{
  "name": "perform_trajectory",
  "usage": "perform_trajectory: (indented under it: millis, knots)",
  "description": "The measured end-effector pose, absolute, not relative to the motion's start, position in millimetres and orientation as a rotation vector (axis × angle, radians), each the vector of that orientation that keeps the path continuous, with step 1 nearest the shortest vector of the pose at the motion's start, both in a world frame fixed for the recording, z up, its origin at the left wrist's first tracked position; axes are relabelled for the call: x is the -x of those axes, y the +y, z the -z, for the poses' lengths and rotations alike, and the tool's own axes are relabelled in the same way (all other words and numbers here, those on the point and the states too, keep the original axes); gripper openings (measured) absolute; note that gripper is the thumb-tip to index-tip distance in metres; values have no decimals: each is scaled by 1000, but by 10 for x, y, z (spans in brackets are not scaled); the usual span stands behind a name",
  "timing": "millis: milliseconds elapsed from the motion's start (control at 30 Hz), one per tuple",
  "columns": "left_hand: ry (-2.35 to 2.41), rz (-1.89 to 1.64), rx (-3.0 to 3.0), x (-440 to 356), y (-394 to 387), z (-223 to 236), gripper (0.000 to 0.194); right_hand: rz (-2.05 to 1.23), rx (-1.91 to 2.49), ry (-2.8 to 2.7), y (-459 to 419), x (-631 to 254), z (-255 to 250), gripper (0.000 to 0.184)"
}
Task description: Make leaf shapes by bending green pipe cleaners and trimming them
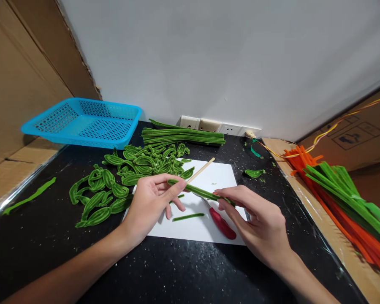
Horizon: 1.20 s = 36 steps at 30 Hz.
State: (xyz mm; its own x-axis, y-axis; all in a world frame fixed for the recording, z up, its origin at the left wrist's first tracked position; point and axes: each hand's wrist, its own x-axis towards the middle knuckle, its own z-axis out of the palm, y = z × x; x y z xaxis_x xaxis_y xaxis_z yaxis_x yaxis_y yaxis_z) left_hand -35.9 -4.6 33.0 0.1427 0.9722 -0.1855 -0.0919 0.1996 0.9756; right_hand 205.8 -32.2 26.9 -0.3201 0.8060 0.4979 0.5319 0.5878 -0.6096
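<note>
My left hand [152, 202] pinches one end of a green pipe cleaner [200, 192] together with a thin wooden stick [202, 168] that points up and to the right. My right hand [256, 219] pinches the other end of the same pipe cleaner. Both hands hover over a white sheet of paper [218, 173] on the black table [177, 270]. Red-handled scissors [221, 223] lie on the paper under my right hand, and a short green piece [188, 217] lies beside them.
A pile of folded green leaf shapes [126, 177] lies left of the paper. Straight green pipe cleaners [183, 136] lie by the wall sockets [209, 125]. A blue basket [82, 122] stands at the back left. Orange and green pipe cleaners [342, 198] are stacked on the right.
</note>
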Motion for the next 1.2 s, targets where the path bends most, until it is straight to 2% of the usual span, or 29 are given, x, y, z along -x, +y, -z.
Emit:
perform_trajectory:
  millis: [400, 633, 967, 1200]
  knots:
    - [1045, -869, -1229, 320, -92, -300, 20, -466, 969, -2043, -353, -2048, -267, 35]
    - [1036, -837, -1210, 309, -126, -264, 29, -493, 1005, -2041, -368, -1998, -289, 28]
    - [993, -841, -1285, 296, -125, -292, 15, -568, 952, -2083, -351, -1999, -266, 28]
    - [964, -768, -1258, 293, -137, -293, 16, -573, 936, -2102, -364, -1998, -274, 25]
